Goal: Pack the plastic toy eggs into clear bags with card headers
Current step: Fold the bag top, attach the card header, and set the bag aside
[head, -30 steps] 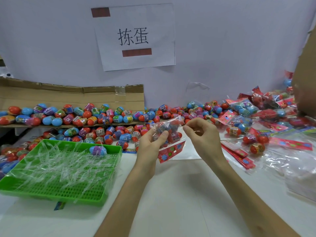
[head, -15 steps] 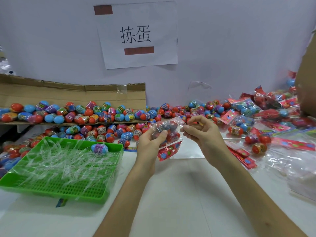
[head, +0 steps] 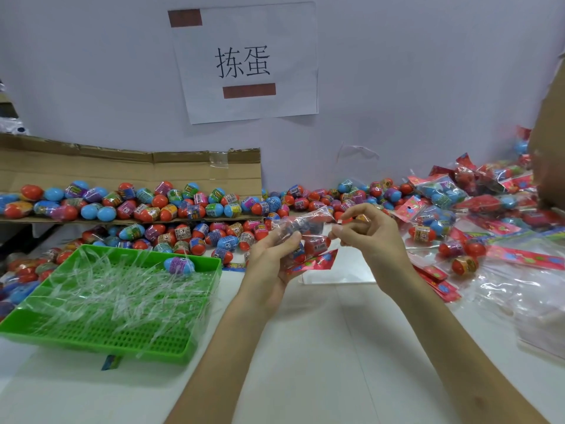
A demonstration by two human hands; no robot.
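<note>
- The clear bag [head: 305, 231] is held in the air over the white table [head: 305, 347], between the 2 hands and in front of the loose eggs [head: 183, 206].
- Its long axis is tilted. The red card header [head: 316, 261] is at the low end, nearer the person, and the clear film end rises up and away to the right.
- The header strip slants, with its right end higher.
- A red egg [head: 318, 244] shows through the film, with others blurred beside it.
- The left hand [head: 270, 264] grasps the bag from the left, fingers curled round its filled part.
- The right hand [head: 371, 237] pinches the film at the bag's right edge, its other fingers curled.
- A green tray [head: 91, 338] of clear strips lies to the left, with 1 blue and purple egg [head: 179, 265] on it.
- Packed bags [head: 440, 191] are heaped at the right. Flat red headers [head: 440, 284] lie near them.
</note>
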